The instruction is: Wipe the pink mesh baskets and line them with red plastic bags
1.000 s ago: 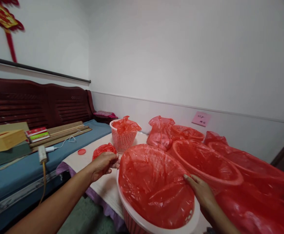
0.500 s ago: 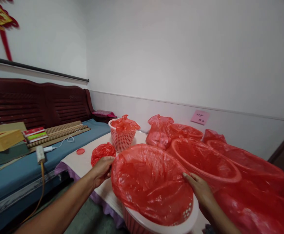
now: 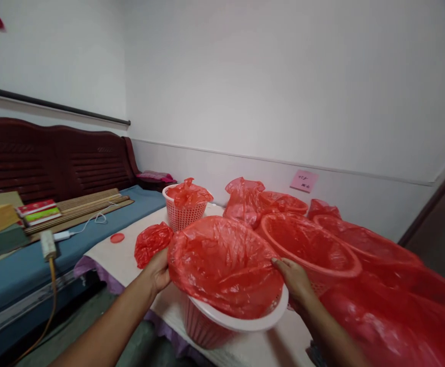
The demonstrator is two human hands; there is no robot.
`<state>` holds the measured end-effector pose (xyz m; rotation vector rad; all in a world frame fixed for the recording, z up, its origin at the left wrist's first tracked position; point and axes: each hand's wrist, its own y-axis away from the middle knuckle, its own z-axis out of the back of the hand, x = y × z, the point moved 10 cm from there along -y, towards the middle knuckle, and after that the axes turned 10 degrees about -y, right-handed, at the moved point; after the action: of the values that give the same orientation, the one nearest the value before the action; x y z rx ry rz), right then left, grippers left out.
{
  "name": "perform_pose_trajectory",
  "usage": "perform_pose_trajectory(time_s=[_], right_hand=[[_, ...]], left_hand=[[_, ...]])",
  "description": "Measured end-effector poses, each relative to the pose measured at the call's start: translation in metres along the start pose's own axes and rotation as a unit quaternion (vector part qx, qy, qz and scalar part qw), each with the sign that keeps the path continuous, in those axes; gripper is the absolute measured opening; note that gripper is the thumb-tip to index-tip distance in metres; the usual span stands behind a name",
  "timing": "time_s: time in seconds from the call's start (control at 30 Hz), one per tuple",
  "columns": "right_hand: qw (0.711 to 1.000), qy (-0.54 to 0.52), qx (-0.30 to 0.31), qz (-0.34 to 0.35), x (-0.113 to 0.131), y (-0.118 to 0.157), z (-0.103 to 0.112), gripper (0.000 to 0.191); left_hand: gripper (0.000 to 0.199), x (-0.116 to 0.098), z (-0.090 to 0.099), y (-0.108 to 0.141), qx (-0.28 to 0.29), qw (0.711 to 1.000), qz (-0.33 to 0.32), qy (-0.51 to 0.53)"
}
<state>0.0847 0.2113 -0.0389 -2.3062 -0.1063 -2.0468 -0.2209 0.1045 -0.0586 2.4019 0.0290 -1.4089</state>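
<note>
A thin red plastic bag (image 3: 222,262) lines a white perforated plastic basket (image 3: 243,323) in front of me, spread over the far part of its rim. At the basket's left side, my left hand (image 3: 160,272) is closed on the bag's edge, its fingertips hidden behind the plastic. Thumb pressed down, my right hand (image 3: 294,280) grips the edge on the right. Along the near side the white rim shows bare, with the bag sagging inside it. A crumpled red bag (image 3: 151,244) lies just beyond my left hand.
Behind stands another white basket (image 3: 186,215) with a bag in it. Several red-lined baskets, including a pink-rimmed basket (image 3: 310,244), crowd the right. A red lid (image 3: 117,238) lies on the table (image 3: 125,260). A power strip (image 3: 48,245) rests on the blue bench at left.
The basket and bag have shifted away from me and slightly left in view, with both hands keeping hold of the bag. More of the basket's near side shows. The view has turned slightly right.
</note>
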Motion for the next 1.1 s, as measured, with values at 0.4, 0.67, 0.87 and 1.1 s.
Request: perform_pose_trajectory(time_s=[0.4, 0.67, 0.87, 1.1], right_hand=[[0.999, -0.040, 0.010, -0.009, -0.004, -0.015, -0.021, 0.030], [0.990, -0.119, 0.046, -0.052, -0.013, -0.012, -0.028, 0.027], [0.973, -0.195, 0.065, -0.107, -0.025, 0.005, -0.023, 0.026], [0.949, -0.267, 0.063, -0.152, -0.036, 0.025, -0.020, 0.027]], left_hand=[[0.014, 0.023, 0.044, 0.020, -0.122, 0.988, -0.061, 0.072], [0.009, 0.021, 0.029, 0.072, -0.094, 0.991, -0.048, 0.085], [0.007, 0.034, 0.032, 0.084, -0.129, 0.988, -0.049, 0.072], [0.015, 0.049, 0.023, 0.099, -0.136, 0.985, -0.017, 0.101]])
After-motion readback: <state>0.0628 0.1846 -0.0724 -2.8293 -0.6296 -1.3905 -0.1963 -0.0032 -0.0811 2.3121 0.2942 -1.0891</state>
